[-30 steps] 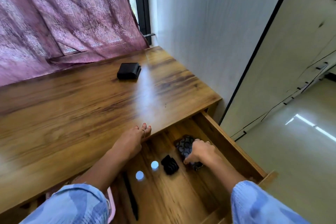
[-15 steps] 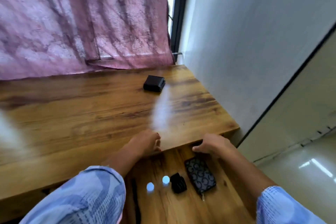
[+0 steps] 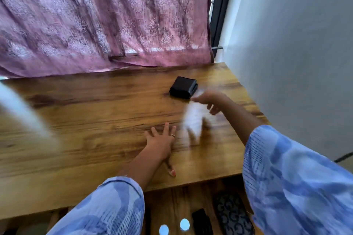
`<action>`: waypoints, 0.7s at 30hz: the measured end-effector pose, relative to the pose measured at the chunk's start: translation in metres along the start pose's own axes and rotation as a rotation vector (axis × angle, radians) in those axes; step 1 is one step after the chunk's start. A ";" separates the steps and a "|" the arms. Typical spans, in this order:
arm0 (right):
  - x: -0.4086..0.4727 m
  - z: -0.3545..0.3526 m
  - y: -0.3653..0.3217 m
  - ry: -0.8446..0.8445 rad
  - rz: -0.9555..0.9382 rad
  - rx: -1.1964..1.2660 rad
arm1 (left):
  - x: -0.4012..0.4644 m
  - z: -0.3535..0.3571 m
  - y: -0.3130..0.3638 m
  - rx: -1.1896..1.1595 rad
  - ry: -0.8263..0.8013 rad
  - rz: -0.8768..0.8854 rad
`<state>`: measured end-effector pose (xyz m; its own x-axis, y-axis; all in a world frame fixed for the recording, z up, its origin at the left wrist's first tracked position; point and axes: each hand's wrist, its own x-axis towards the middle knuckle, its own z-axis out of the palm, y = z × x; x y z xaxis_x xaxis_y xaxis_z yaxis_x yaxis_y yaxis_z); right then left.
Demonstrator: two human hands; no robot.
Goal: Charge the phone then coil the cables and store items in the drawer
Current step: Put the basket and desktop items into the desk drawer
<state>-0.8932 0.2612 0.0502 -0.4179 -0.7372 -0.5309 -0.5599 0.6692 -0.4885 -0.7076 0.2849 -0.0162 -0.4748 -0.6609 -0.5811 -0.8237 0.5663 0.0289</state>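
Storing step; my right hand (image 3: 207, 101) nears the black box (image 3: 183, 87), fingers loosely open, empty; left hand (image 3: 162, 142) flat on desk (image 3: 95, 120); next: grasp box, move to drawer (image 3: 179, 202).

A wooden table (image 3: 95, 149) fills the view — behind it hangs a mauve patterned curtain (image 3: 95, 15); to its right, a dark window frame (image 3: 219, 15) and pale wall (image 3: 296, 44).
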 end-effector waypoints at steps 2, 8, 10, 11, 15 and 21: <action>0.031 0.004 -0.009 0.044 -0.051 0.238 | 0.008 -0.003 0.002 0.032 -0.020 -0.025; 0.107 0.022 -0.040 0.138 -0.067 0.258 | 0.011 -0.014 0.005 0.140 -0.078 0.015; 0.132 0.027 -0.051 0.159 -0.039 0.217 | 0.012 -0.016 0.006 0.159 -0.102 0.025; 0.128 0.027 -0.058 0.163 -0.012 0.186 | 0.012 -0.016 0.007 0.165 -0.112 0.023; 0.152 0.035 -0.064 0.213 0.030 0.046 | 0.009 -0.020 0.012 0.149 -0.132 -0.004; 0.165 0.038 -0.057 0.103 -0.039 0.480 | 0.010 -0.018 0.010 0.143 -0.135 -0.004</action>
<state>-0.9030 0.1053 -0.0358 -0.4854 -0.7515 -0.4468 -0.1934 0.5907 -0.7833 -0.7263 0.2753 -0.0075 -0.4179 -0.5968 -0.6850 -0.7685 0.6344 -0.0838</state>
